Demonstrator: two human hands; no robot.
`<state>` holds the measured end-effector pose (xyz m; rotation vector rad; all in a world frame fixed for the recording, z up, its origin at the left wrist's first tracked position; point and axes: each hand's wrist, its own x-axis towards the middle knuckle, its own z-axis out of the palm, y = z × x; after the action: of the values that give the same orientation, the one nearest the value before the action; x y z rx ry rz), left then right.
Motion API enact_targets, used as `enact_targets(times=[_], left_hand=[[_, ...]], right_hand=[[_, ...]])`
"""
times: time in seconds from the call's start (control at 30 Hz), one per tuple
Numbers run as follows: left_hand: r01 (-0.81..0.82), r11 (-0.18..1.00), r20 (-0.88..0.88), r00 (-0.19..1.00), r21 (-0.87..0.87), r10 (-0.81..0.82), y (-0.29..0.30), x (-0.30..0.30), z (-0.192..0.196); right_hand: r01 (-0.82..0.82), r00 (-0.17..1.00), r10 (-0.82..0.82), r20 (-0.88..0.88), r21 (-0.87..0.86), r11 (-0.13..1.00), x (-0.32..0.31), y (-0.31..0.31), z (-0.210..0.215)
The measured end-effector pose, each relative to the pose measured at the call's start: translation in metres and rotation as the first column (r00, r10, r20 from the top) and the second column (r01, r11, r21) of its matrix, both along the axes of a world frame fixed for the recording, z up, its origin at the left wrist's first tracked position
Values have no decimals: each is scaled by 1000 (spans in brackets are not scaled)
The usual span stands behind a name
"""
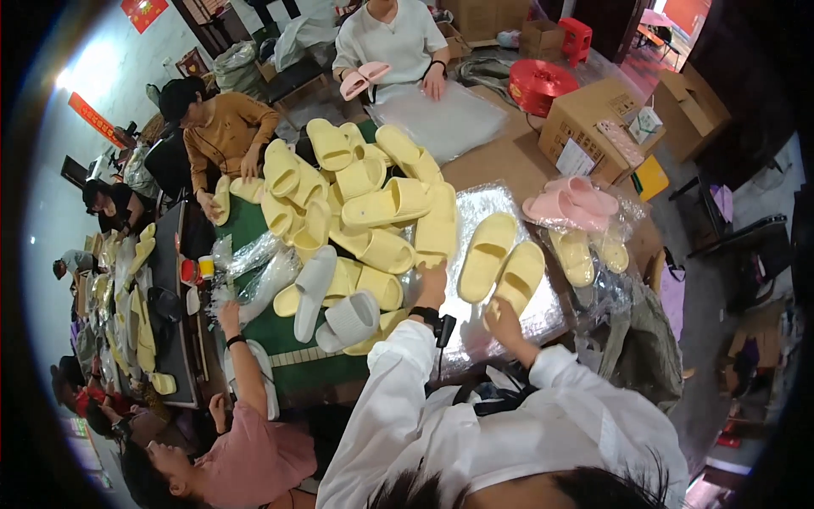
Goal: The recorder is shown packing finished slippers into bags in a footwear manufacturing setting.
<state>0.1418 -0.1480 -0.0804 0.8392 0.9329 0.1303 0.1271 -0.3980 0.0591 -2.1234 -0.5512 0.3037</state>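
Note:
My left hand is at the near end of a yellow slipper on the pile's right edge, its fingers closed on it. On a silvery sheet lie two more yellow slippers side by side, toes away from me. My right hand grips the near end of the right-hand slipper; the left-hand slipper lies untouched. Left of my hands is a heap of yellow slippers, with two grey slippers at its near side.
Pink slippers and bagged yellow slippers lie to the right. Beyond them stand cardboard boxes and a red twine roll. Clear plastic bags lie left. Co-workers sit left and opposite; one across holds pink slippers.

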Motion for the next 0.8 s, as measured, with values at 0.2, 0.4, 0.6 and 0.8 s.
enact_targets(times=[0.2, 0.4, 0.6, 0.8], left_hand=[[172, 946, -184, 975, 275, -124, -69, 51, 67], [-206, 888, 293, 893, -411, 342, -10, 39, 169], [-182, 866, 453, 792, -466, 410, 68, 14, 289], [-225, 873, 579, 673, -432, 461, 178, -38, 305]], right_hand=[[93, 965, -104, -240, -54, 994, 9, -45, 13], [132, 932, -173, -319, -145, 981, 17, -55, -2], [51, 916, -61, -397, -37, 998, 41, -29, 14], [-190, 976, 180, -124, -73, 979, 91, 52, 36]])
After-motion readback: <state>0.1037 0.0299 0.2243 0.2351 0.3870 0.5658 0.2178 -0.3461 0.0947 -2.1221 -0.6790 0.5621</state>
